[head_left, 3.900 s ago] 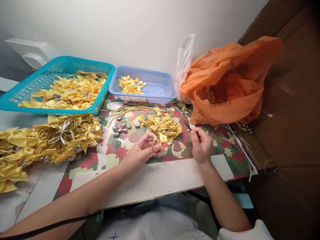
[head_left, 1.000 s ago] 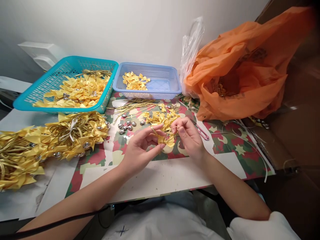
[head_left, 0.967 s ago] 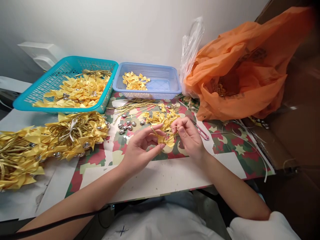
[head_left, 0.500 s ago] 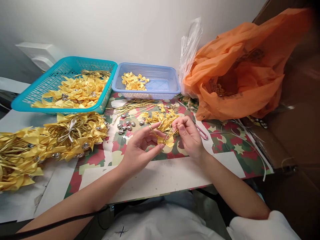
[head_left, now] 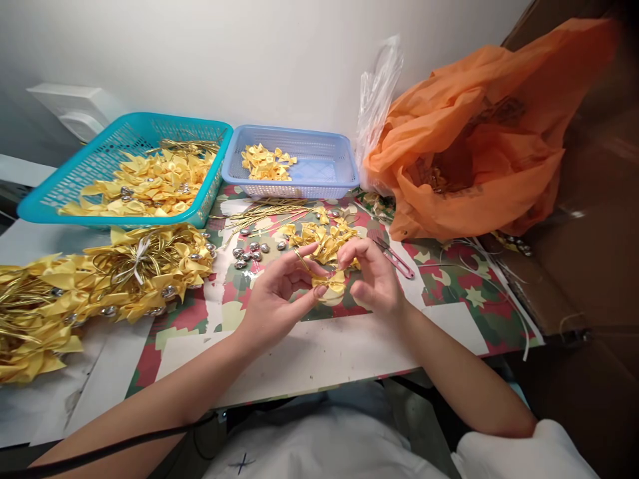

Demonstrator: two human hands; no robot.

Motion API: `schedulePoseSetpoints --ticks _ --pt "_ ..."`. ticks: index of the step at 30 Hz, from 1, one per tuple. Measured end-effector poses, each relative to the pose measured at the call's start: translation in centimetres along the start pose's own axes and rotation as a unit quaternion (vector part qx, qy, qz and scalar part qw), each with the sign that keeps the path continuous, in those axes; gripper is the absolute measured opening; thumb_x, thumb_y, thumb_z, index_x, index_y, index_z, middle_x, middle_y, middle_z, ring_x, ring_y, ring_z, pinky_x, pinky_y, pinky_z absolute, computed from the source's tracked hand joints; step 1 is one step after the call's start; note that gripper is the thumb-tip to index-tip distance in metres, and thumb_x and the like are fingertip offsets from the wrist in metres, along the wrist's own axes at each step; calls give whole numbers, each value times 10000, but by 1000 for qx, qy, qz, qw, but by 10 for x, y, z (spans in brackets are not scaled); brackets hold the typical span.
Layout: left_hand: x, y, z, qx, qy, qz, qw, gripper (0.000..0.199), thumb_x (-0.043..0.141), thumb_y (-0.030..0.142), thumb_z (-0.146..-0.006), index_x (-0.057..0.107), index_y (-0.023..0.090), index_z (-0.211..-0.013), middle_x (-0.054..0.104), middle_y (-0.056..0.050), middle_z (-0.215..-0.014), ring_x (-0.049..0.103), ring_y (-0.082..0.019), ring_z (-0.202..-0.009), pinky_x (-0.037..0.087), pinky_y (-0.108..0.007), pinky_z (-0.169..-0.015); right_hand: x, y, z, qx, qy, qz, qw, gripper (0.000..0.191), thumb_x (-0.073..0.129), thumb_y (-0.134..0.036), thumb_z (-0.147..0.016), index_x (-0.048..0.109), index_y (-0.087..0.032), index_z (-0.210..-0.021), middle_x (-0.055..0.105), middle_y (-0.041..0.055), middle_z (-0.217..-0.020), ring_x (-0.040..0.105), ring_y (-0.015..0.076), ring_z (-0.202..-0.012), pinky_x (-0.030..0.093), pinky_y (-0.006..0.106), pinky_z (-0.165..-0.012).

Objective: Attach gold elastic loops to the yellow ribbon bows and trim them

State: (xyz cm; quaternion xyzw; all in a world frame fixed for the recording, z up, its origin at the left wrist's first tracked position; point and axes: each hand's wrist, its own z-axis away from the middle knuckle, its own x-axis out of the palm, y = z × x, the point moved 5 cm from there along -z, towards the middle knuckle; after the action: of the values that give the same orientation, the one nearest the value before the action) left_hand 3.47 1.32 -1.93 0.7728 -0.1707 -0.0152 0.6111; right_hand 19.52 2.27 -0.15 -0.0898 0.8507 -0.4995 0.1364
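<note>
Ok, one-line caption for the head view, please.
A yellow bow in the left hand, the right hand open beside it, a blue basket behind.

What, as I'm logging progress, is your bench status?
Left hand pinching yellow bow. Right hand open beside it. Bow pile close behind; pink-handled tool lying beyond right hand.

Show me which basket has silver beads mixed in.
The teal basket, on the left: silver beads lie among its yellow bows. In the blue basket, I see only yellow bows.
</note>
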Motion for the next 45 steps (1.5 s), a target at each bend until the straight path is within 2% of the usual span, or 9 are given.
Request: schedulePoseSetpoints --ticks 2,6,12,15,19,24,30,39,45 --pt "-1 0 0 1 6 2 1000 518 763 99 -779 644 304 -1240 688 2 -890 673 -123 -840 576 -221 -741 0 -5 0 -38 -13 48 998 271 692 -382 -791 526 -265 -970 558 18 -877 534 202 -830 446 362 -756" --pt "-1 2 -1 7 21 -2 1000 487 769 115 -775 651 282 -1217 667 3 -854 676 -130 -816 573 -215 -691 1 -12 -1 -78 -6 163 984 261 642 -180 -698 521 -263 -914 601 7 -833 555 205 -793 453 378 -754" --pt "-3 5 2 44 37 -43 997 486 756 93 -778 654 283 -1213 665 12 -843 672 -130 -803 579 -240 -736 5 -20 -2 -136 34 209 968 99 677 -241 -765 580 -254 -783 675 5 -739 597 198 -713 445 393 -715" --pt "-4 7 4 77 39 -83 993 501 727 57 -794 650 296 -1229 668 13 -857 667 -122 -811 577 -242 -771 5 -24 -1 -161 44 220 961 104 686 -224 -799 616 -256 -729 713 6 -728 600 188 -683 440 393 -695" --pt "-5 8 7 106 47 -133 984 494 699 42 -814 644 299 -1232 674 10 -869 666 -119 -808 583 -242 -773 6 -26 0 -184 41 206 960 103 724 -183 -797 668 -264 -770 749 0 -730 608 178 -669 444 378 -671" --pt "-8 7 8 114 73 -167 977 475 693 52 -822 639 286 -1231 665 11 -864 659 -120 -808 587 -254 -792 9 -23 3 -183 21 178 967 135 753 -156 -792 689 -267 -837 769 -4 -727 632 172 -656 462 360 -653" --pt "-5 10 9 146 68 -176 971 511 701 23 -801 636 291 -1232 669 18 -860 663 -109 -790 596 -237 -775 6 -23 2 -154 75 203 964 207 787 -210 -766 665 -257 -926 740 11 -757 608 178 -676 495 360 -654" --pt "-3 11 7 181 56 -180 965 586 706 -18 -768 607 269 -1270 666 20 -889 682 -91 -807 607 -199 -783 8 -16 4 -116 108 208 965 158 679 -108 -796 638 -243 -868 705 -2 -757 584 146 -656 506 317 -611" --pt "-4 11 9 173 67 -176 967 549 675 -21 -794 610 272 -1253 659 27 -891 679 -82 -829 591 -195 -828 10 -9 8 -48 132 183 973 159 686 -108 -769 618 -242 -822 688 -13 -742 591 141 -659 502 303 -616"
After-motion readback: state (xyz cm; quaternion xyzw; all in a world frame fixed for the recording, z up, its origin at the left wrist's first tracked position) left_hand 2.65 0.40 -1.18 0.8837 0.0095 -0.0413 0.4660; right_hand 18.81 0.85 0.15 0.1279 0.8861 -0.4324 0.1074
